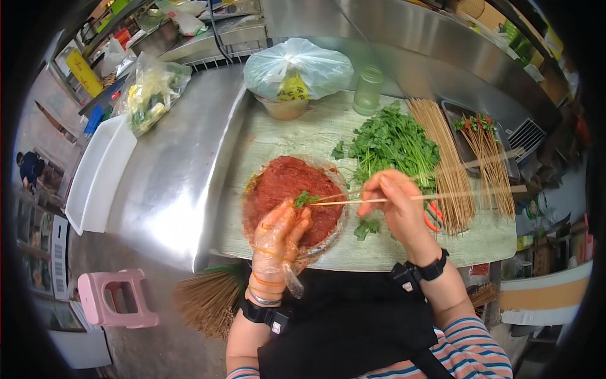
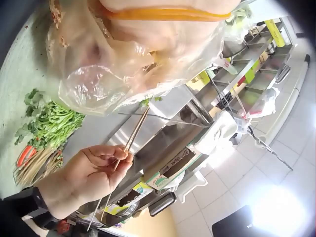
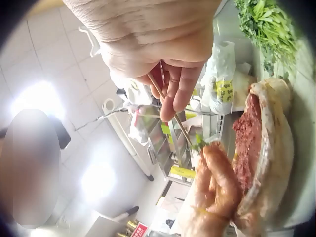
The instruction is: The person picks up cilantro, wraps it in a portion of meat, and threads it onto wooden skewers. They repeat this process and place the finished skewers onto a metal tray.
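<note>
My left hand (image 1: 278, 230), in a clear plastic glove with an orange band round the wrist, is over the front of a red mound of raw meat (image 1: 284, 180). Its fingertips pinch a small green cilantro sprig (image 3: 198, 142). From the right, my bare right hand (image 1: 399, 203) pinches two thin bamboo skewers (image 2: 134, 131) between thumb and fingers. Their tips meet the sprig at the left fingertips; the far ends stick out past the right hand. Any meat inside the left fingers is hidden. Behind the right hand lies a heap of cilantro (image 1: 391, 142).
Loose bamboo skewers (image 1: 451, 180) lie at right, with orange-handled scissors (image 1: 433, 216) beside them. Skewers with red and green tips (image 1: 495, 161) lie across a metal tray (image 1: 449, 112). A bag-covered bowl (image 1: 287, 108) and a glass (image 1: 368, 91) stand at the back of the pale board (image 1: 252, 136).
</note>
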A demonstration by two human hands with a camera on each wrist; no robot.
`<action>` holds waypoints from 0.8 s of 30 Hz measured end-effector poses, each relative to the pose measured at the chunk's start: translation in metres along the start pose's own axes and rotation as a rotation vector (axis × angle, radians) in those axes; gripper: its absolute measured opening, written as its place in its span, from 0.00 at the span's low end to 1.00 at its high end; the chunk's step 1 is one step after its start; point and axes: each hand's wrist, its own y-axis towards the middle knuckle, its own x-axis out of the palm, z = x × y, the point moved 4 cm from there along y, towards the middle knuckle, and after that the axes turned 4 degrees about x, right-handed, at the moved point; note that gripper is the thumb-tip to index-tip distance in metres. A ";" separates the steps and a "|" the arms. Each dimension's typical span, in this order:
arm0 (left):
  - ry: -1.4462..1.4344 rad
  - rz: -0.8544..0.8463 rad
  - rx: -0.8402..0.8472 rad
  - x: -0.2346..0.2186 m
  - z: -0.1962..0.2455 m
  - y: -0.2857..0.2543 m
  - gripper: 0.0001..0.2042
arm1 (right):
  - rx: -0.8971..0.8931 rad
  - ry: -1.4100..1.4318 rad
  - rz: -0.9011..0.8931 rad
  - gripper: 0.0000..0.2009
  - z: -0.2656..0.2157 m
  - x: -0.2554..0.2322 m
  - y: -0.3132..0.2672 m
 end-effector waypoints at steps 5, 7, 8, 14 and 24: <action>-0.028 0.077 0.067 -0.003 -0.004 0.003 0.15 | -0.180 -0.273 -0.061 0.14 0.009 0.028 -0.020; -0.029 0.080 0.085 -0.002 -0.004 0.003 0.15 | -0.269 -0.387 -0.067 0.14 0.013 0.032 -0.020; -0.028 0.077 0.086 -0.002 -0.003 0.003 0.16 | -0.257 -0.359 -0.051 0.13 0.013 0.037 -0.021; -0.048 0.078 0.103 -0.001 -0.003 0.003 0.16 | -0.483 -0.546 -0.097 0.09 0.014 0.047 -0.024; 0.009 0.065 0.180 0.001 -0.004 0.002 0.16 | -0.646 -0.806 -0.175 0.05 0.015 0.059 -0.023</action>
